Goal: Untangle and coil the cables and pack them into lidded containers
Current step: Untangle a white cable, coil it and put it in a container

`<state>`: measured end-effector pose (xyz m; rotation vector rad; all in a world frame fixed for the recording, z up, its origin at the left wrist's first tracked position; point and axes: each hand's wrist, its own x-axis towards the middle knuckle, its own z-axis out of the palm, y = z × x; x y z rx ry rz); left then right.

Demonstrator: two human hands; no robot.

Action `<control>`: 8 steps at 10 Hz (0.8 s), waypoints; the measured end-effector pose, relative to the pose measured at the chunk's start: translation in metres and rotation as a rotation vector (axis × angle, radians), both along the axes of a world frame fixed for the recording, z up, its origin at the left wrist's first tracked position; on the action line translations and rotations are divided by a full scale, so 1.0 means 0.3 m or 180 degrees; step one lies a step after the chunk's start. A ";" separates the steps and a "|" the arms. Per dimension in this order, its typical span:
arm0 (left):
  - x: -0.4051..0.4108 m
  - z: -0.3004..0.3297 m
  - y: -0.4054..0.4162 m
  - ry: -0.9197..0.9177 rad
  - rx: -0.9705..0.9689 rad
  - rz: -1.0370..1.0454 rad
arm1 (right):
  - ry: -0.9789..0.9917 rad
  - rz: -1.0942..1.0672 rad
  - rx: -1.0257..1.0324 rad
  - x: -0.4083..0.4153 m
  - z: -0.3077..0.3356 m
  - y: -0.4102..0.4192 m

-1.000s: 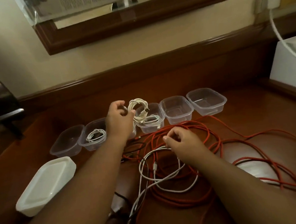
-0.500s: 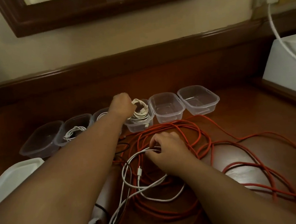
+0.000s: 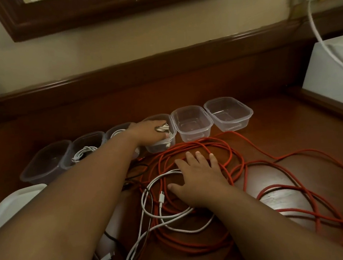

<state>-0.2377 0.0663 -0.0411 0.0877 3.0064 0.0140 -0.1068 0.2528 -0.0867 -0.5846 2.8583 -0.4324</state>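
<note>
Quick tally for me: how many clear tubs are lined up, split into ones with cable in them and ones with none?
Tubs with white cable in them: 3 — second from left, third, and fourth, where the left hand presses a coil down.
Tubs with no cable: 3 — leftmost, fifth, sixth.
Total: 6 tubs.

Clear plastic containers (image 3: 191, 122); glossy wood table (image 3: 292, 137).

Left hand (image 3: 149, 131) covers most of the coiled white cable (image 3: 163, 128) in its clear container (image 3: 172, 139); grip undeterminable. Orange cable (image 3: 294, 153) runs off right edge. White lid (image 3: 12, 205) cut by left edge.
</note>
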 end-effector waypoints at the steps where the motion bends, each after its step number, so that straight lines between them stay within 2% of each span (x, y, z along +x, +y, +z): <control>1: -0.004 -0.005 -0.003 0.0126 0.0136 -0.0008 | -0.0020 0.0077 0.0115 -0.003 -0.004 -0.003; 2: -0.001 -0.016 -0.007 0.0524 0.0557 -0.0098 | -0.0017 0.0147 0.0158 -0.008 -0.008 -0.002; 3: 0.012 -0.005 0.003 0.0575 0.0334 -0.0233 | -0.0020 0.0177 0.0176 -0.010 -0.008 -0.002; 4: 0.026 0.020 0.014 0.0565 -0.0175 -0.0337 | -0.0045 0.0173 0.0172 -0.012 -0.008 -0.003; 5: 0.041 0.027 0.015 0.0222 -0.0536 -0.0476 | -0.0041 0.0161 0.0148 -0.013 -0.009 -0.003; 6: 0.056 0.022 0.007 -0.0079 -0.0456 -0.0507 | -0.0048 0.0163 0.0108 -0.013 -0.010 -0.002; 8: 0.077 0.008 0.012 -0.0060 -0.0065 -0.0463 | -0.0047 0.0171 0.0119 -0.016 -0.014 -0.004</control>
